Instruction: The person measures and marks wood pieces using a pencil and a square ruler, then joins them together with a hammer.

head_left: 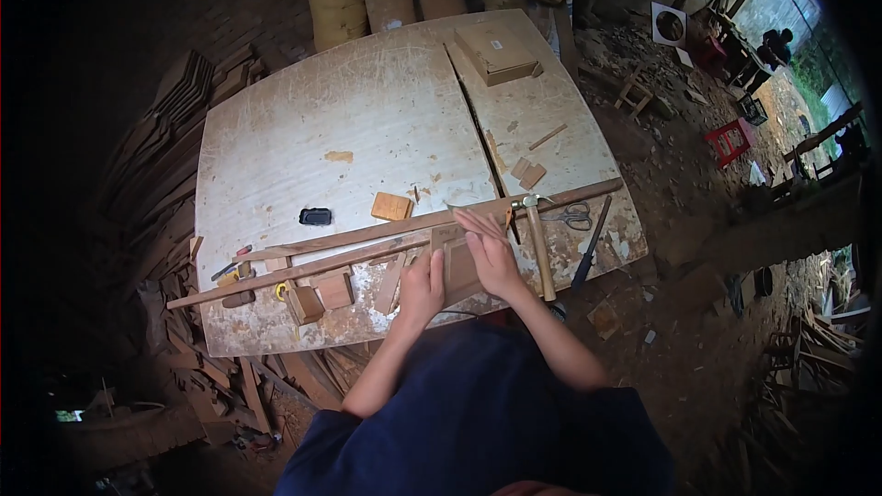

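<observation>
Between left hand and right hand sits a panel

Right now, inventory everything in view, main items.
table: 1, whitish, centre
box: 1, brown, table's far end
long strips: 2, brown, across table
wood blocks: several, brown, on table
dish: 1, black, table's left
hammer: 1, brown handle, right of hands
scissors: 1, grey, beside hammer
sacks: several, tan, behind table
stool: at least 1, red, right
far person: 1, dark-clad, upper right
wood panel: 1, brown, at hands
left hand: 1, bare, panel's left
right hand: 1, bare, over panel
</observation>
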